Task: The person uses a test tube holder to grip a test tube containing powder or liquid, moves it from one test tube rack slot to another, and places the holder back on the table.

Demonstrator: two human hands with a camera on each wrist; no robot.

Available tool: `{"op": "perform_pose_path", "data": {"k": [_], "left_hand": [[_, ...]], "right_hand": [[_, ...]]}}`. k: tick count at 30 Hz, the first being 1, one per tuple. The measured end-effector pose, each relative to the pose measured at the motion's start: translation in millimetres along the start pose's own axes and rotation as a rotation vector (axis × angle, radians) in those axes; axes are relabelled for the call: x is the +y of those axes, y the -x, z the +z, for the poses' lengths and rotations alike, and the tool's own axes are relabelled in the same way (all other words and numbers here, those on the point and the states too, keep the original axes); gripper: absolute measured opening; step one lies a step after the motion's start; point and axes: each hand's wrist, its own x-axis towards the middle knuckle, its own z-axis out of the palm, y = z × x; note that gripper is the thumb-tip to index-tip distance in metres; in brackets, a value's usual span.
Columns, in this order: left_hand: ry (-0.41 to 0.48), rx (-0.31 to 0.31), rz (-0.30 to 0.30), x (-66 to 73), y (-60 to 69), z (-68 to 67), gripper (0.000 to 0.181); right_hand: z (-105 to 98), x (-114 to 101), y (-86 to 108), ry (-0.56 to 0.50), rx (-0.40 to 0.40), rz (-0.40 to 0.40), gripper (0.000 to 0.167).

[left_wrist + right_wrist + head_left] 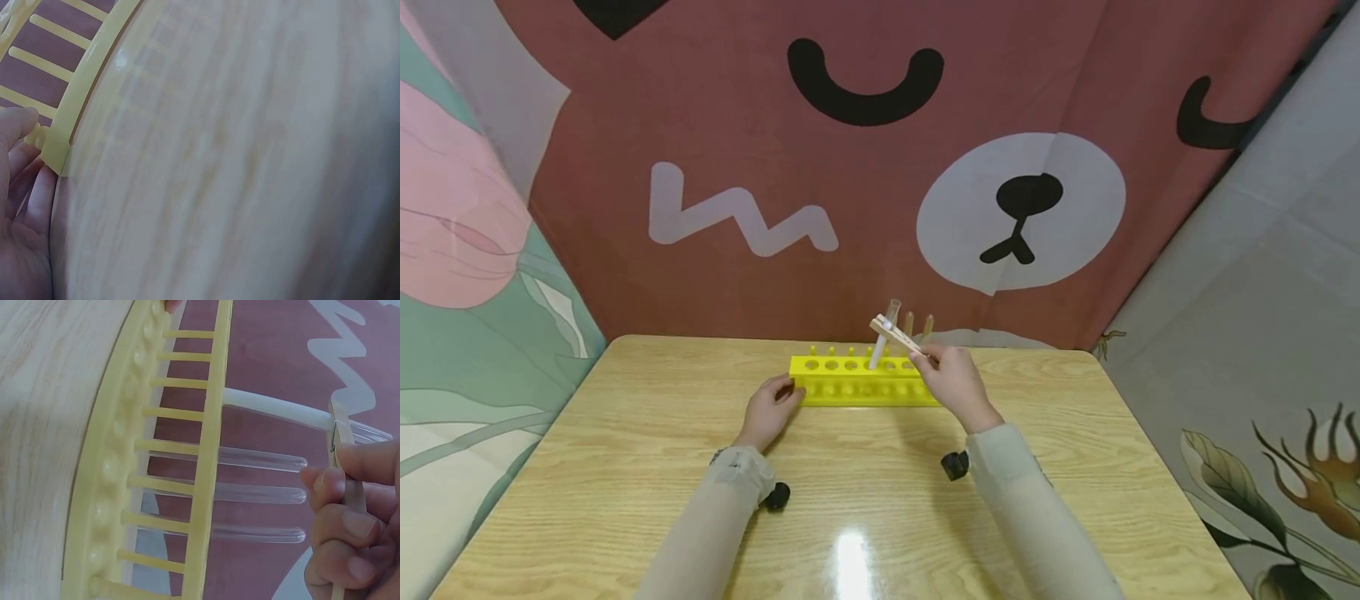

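Your left hand (769, 410) pinches the rack (838, 372) at nine o'clock; your right hand (955, 387) grips the clamp (900, 336), seemingly seating the tube (878, 348), which likely needs straightening.

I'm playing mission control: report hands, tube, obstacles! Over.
Left hand holding rack. Right hand gripping wooden clamp. Clamp holds tilted tube. Possible obstacles: three clear tubes.

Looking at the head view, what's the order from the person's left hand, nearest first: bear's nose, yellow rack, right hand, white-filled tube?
1. Yellow rack: its left end is at the left hand.
2. White-filled tube: farther right, near the rack's middle.
3. Right hand: right of the tube.
4. Bear's nose: up and right, on the backdrop.
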Motion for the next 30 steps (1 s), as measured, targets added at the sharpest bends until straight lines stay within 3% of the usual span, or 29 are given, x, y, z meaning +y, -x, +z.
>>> {"op": "perform_pose_path", "data": {"k": [30], "left_hand": [[0.002, 0.009, 0.009, -4.8, -2.2, -0.3, 0.052]], "right_hand": [[25.1, 5.4, 3.3, 0.081, -0.095, 0.025, 0.024]]}}
